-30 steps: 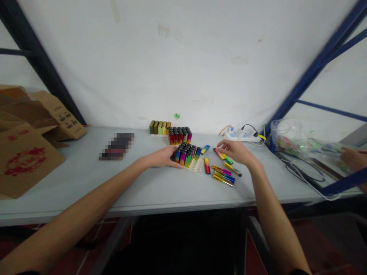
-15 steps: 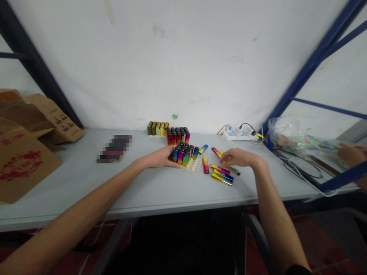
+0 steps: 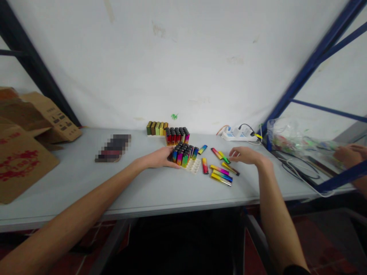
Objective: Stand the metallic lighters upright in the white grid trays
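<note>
My left hand [image 3: 164, 157] wraps around the left side of a clear plastic tray [image 3: 194, 166], its thumb along the front. Colourful lighters [image 3: 183, 156] stand upright in the tray's left and back part, while several holes at its right front hold nothing. Just right of the loose lighters, my right hand [image 3: 244, 154] hovers with its fingers apart and bent, nothing visible in them. Nearest to its fingertips lies a green and yellow lighter [image 3: 224, 157]. Several other lighters lie flat around it, among them a red and yellow one [image 3: 205, 165] beside the tray.
Behind stand a block of red lighters [image 3: 177, 136] and a block of green and yellow ones [image 3: 157, 128]. A white power strip [image 3: 240, 134] sits by the wall. Cardboard boxes [image 3: 25, 152] are at left, with a pixelated dark object [image 3: 113, 148]. Another person's hand [image 3: 348, 154] shows far right.
My right hand has drawn back a little to the right, uncovering the green and yellow lighter. My left hand has stayed on the tray.
</note>
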### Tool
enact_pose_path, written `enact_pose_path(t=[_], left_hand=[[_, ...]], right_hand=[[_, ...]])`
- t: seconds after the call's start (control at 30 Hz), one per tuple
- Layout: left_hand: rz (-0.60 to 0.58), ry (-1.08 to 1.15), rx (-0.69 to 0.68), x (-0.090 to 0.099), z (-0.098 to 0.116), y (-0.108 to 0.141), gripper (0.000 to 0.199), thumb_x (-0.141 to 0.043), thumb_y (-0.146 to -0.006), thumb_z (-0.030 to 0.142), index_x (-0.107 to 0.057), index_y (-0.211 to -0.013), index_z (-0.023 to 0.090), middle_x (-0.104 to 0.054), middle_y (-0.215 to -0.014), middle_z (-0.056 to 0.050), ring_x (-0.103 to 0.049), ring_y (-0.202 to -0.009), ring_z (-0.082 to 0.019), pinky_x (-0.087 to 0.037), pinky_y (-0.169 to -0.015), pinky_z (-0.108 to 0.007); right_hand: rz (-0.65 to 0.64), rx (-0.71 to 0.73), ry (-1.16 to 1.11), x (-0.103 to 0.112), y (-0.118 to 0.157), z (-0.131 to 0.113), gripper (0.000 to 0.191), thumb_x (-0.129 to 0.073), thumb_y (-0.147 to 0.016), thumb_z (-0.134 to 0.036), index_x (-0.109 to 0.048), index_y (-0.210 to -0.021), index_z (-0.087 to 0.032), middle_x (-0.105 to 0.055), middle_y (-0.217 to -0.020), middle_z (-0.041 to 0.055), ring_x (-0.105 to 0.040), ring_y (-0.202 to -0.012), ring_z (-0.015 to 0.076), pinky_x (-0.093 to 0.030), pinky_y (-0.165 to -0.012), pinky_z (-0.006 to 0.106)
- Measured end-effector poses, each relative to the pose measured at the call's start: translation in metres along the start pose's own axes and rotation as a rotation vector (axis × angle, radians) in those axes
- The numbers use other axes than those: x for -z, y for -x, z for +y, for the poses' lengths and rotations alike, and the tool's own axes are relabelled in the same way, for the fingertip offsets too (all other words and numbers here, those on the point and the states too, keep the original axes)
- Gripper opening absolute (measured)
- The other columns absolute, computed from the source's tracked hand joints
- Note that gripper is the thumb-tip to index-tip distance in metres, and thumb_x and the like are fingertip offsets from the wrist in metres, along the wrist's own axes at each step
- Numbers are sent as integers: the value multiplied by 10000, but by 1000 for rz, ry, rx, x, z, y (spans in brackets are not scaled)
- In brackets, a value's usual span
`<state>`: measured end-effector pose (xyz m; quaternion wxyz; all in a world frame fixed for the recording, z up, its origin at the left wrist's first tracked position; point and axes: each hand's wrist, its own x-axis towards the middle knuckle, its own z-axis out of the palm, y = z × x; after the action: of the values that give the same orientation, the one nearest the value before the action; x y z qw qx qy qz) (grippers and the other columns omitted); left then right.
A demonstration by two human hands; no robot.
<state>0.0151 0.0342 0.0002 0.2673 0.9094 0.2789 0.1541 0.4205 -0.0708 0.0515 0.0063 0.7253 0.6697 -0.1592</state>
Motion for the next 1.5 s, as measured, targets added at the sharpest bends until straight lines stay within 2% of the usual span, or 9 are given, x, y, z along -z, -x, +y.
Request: enact_pose_path(t=[0.13,0.33,0.47,0.67,0.9,1.03,1.17,1.4,1.5], left_hand=[[-8,15,-10,1,0,0,788,-834,-747,645,-615,-1319,150,-672,-1397,-132,-628,-1278,-361,-484,-1107,-397],[6,15,-40,-1,-2,0,768,-836,-751,634,-616,-1322,169,-667,-1410,-119,-622,-1288,-357,-467,-1131,-402],[7,-5,-22,-2,-2,0,762,-829,-752,645,-625,-1304,161,-668,-1401,-125,-627,-1281,-363,-477,-1115,-398],[8,-8,-31,-1,-1,0,792,-827,-748,653,-608,-1331,163,-676,-1390,-122,-643,-1255,-361,-493,-1100,-410],[15,-20,-5,-1,0,1,799,-829,-740,664,-616,-1323,161,-701,-1339,-122,-660,-1222,-363,-512,-1073,-412],[10,13,-11,0,1,1,829,-845,-737,631,-598,-1371,157,-691,-1374,-121,-650,-1253,-363,-508,-1085,-404],[-5,53,-4,0,2,2,834,-850,-738,628,-594,-1376,156,-683,-1398,-122,-642,-1277,-356,-498,-1105,-403],[-5,107,-42,-2,2,2,780,-851,-755,607,-601,-1362,186,-697,-1389,-110,-643,-1285,-343,-504,-1106,-416],[8,97,-40,-2,1,2,799,-859,-745,602,-598,-1370,178,-696,-1387,-118,-639,-1290,-353,-500,-1111,-423]], right_hand=[[102,32,22,-8,-10,-9,300,-652,-981,-381,-773,-1136,-153,-801,-1146,132,-759,-977,245,-563,-826,298],[98,22,-8,-20,-21,-20,305,-692,-956,-303,-762,-1203,-140,-797,-1171,131,-758,-985,239,-552,-775,269],[166,21,66,-19,-22,-17,180,-698,-938,-236,-775,-1069,-139,-804,-1126,146,-758,-977,251,-541,-783,267],[295,-1,-171,-14,-15,-17,284,-496,-1064,-316,-660,-1218,-142,-802,-907,93,-694,-589,153,-518,-644,254],[571,287,-327,-8,-4,-44,361,-643,-950,-476,-743,-1118,-174,-743,-838,56,-590,-665,172,-449,-667,296],[510,364,-558,-9,4,-71,481,-699,-871,-646,-738,-862,-166,-570,-625,-4,-471,-576,144,-361,-561,290],[426,495,-621,-12,9,-92,555,-651,-888,-706,-627,-702,-183,-505,-635,-13,-471,-629,142,-371,-575,280],[105,594,-721,-24,16,-114,511,-439,-1021,-683,-569,-869,-214,-630,-798,15,-610,-733,161,-515,-723,284],[151,574,-761,-32,15,-124,478,-434,-1030,-669,-465,-831,-236,-493,-678,-45,-489,-605,130,-457,-618,257]])
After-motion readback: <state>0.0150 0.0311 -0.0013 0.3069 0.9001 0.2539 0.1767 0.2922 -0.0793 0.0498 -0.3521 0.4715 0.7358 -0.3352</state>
